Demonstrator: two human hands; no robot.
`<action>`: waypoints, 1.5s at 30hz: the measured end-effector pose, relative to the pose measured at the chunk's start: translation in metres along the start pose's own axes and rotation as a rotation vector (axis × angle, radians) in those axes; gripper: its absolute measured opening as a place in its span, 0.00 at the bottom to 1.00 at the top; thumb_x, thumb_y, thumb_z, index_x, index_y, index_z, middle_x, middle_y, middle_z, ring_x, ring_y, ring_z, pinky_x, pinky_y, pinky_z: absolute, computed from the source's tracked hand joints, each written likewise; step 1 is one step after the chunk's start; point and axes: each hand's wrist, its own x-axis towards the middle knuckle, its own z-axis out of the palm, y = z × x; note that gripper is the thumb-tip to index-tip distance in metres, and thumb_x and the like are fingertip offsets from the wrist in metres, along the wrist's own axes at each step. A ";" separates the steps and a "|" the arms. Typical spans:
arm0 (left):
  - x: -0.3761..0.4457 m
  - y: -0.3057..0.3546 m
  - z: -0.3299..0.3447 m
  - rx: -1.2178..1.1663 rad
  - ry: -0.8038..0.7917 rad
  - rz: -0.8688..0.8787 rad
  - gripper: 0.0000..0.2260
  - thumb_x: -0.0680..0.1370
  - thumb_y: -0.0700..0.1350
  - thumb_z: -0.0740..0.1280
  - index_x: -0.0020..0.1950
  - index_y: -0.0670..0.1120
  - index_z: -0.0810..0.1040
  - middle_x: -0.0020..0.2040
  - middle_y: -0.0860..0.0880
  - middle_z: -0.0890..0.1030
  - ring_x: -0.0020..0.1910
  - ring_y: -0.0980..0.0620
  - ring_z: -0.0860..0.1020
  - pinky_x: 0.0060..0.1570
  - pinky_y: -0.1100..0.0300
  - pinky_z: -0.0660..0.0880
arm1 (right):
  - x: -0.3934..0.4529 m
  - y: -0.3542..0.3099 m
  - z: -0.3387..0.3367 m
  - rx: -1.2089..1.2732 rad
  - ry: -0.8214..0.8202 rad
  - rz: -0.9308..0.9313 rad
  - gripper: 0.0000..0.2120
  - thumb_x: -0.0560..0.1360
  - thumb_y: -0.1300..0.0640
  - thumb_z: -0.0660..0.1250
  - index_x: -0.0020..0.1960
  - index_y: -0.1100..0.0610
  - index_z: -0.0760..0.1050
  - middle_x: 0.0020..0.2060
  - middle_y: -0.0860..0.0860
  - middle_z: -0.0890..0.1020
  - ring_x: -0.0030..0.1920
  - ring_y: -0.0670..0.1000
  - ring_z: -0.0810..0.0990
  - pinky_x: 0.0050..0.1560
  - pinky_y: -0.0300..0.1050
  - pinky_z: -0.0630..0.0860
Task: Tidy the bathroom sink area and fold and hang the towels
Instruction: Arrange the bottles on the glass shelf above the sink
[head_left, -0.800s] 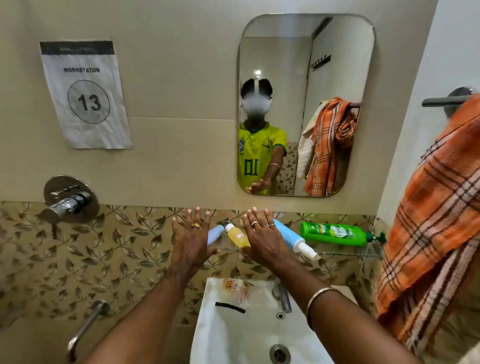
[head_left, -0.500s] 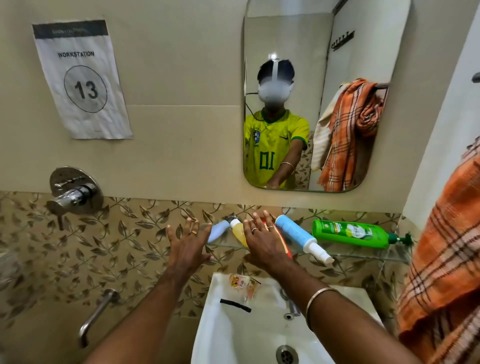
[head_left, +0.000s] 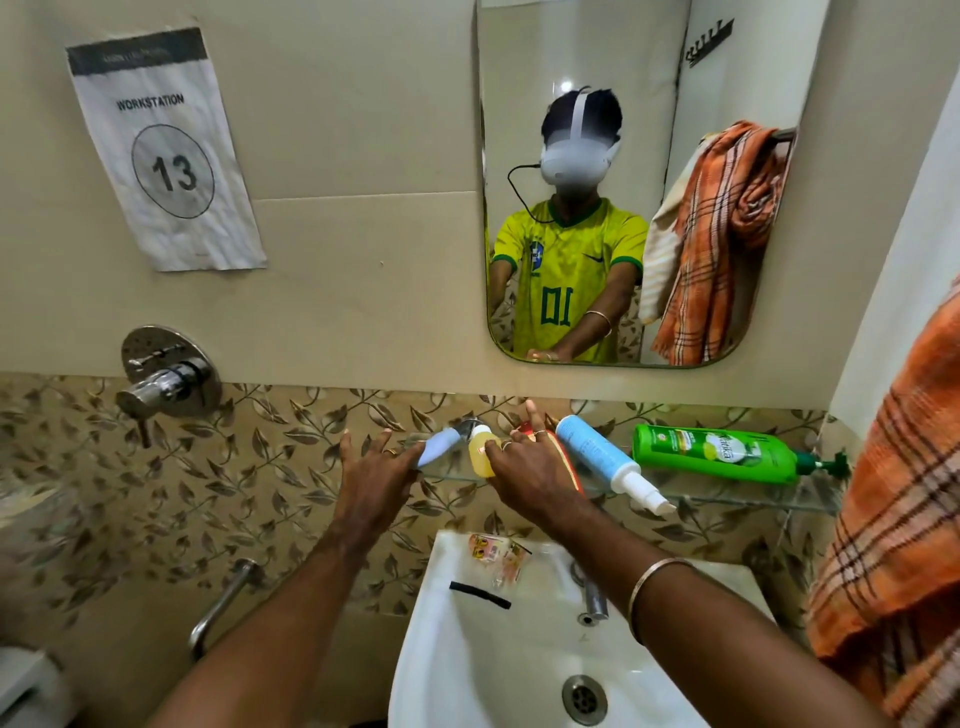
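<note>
Reaching forward, you have both hands up at the glass shelf (head_left: 727, 500) above the sink (head_left: 467, 649). Your left hand (head_left: 374, 470) has its fingers spread apart and holds nothing; the pale blue tube (head_left: 436, 449) lies just at its 2 o'clock, touching the fingertips or nearly so, I cannot tell which. Your right hand (head_left: 535, 470) lies flat, fingers straight, on top of a red thing (head_left: 525, 429) on the shelf. The small yellow bottle (head_left: 482, 453) sits at that hand's 10 o'clock, right beside the first finger. The blue and white bottle (head_left: 605, 460) lies on its side at that hand's 3 o'clock, and the green bottle (head_left: 714, 453) lies farther out the same way. An orange checked towel (head_left: 898, 545) hangs at the far right. A small packet (head_left: 496, 556) and a black strip (head_left: 480, 595) rest on the sink rim at 6 o'clock from your hands.
</note>
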 end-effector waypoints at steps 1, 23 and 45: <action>0.000 0.000 -0.004 0.000 0.024 0.005 0.25 0.69 0.48 0.79 0.65 0.51 0.78 0.49 0.47 0.87 0.62 0.42 0.80 0.65 0.26 0.61 | 0.000 0.000 -0.003 0.017 0.006 0.001 0.13 0.81 0.54 0.63 0.62 0.59 0.77 0.45 0.58 0.87 0.57 0.58 0.84 0.80 0.64 0.41; 0.046 -0.004 -0.067 -0.087 0.017 0.076 0.23 0.76 0.40 0.70 0.69 0.54 0.75 0.61 0.50 0.82 0.69 0.45 0.71 0.69 0.37 0.58 | 0.054 0.002 -0.029 0.408 -0.028 0.166 0.24 0.78 0.68 0.65 0.72 0.54 0.69 0.58 0.57 0.81 0.55 0.58 0.80 0.50 0.52 0.78; 0.059 -0.021 -0.056 -0.149 -0.042 0.116 0.26 0.80 0.44 0.66 0.76 0.56 0.64 0.64 0.45 0.79 0.69 0.45 0.70 0.68 0.41 0.62 | 0.074 -0.010 -0.023 0.500 -0.044 0.230 0.18 0.81 0.60 0.66 0.71 0.55 0.70 0.59 0.59 0.81 0.57 0.59 0.79 0.53 0.53 0.79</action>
